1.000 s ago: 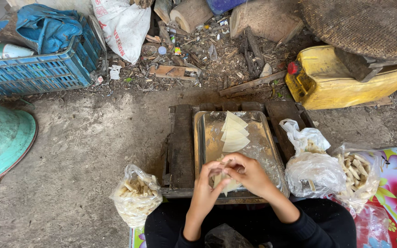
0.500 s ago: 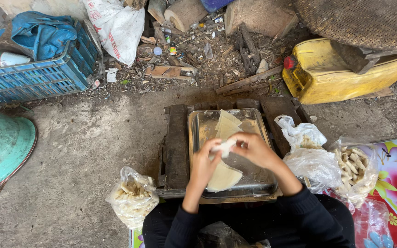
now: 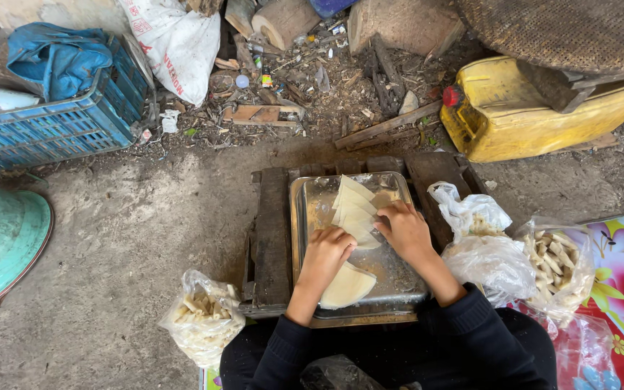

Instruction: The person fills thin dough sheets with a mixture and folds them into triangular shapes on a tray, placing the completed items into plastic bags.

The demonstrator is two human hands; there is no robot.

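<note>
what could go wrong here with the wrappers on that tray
Both hands, left hand and right hand, press on the fanned stack of thin pale triangular wrappers in the dented metal tray; the sheets may tear or stick together. The tray sits on a low dark wooden stand above dusty concrete ground, beside scattered wood scraps and litter, so dirt might reach the food.
</note>
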